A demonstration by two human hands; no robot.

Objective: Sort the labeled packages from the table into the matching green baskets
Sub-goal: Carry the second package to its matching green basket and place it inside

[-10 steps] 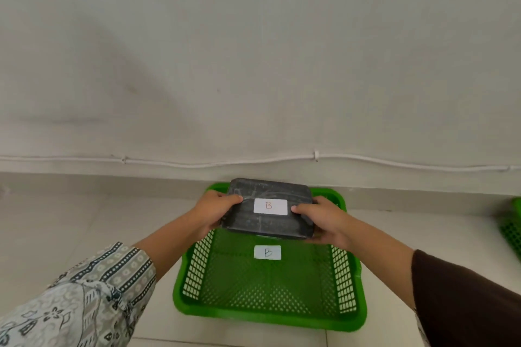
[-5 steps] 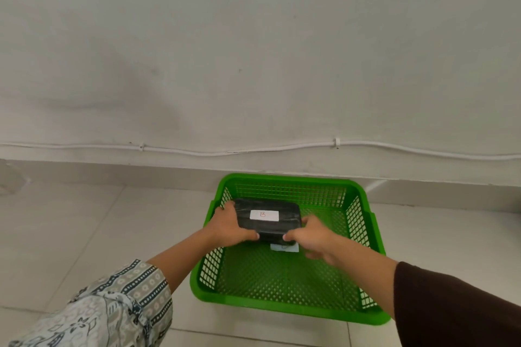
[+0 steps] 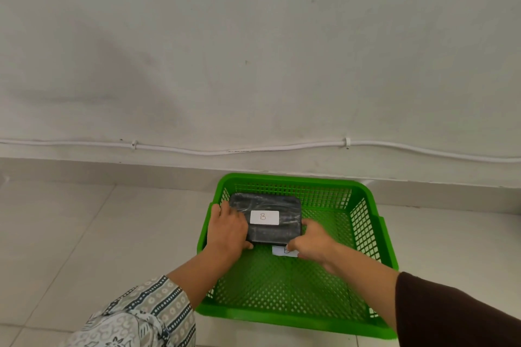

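Observation:
A black wrapped package (image 3: 282, 208) with a white label marked B lies in the far left part of the green basket (image 3: 293, 317) on the floor. My left hand (image 3: 228, 229) rests on the package's left end, fingers over its top. My right hand (image 3: 311, 242) touches its near right corner, and it looks blurred. A white B label (image 3: 279, 251) on the basket floor is partly hidden under my right hand.
The basket sits against a white wall with a white cable (image 3: 225, 151) clipped above the skirting. Pale floor tiles (image 3: 84, 234) spread to the left and right of the basket.
The package came down from above the basket's far rim into the basket, toward its far left part. Both hands followed it down and stay on it.

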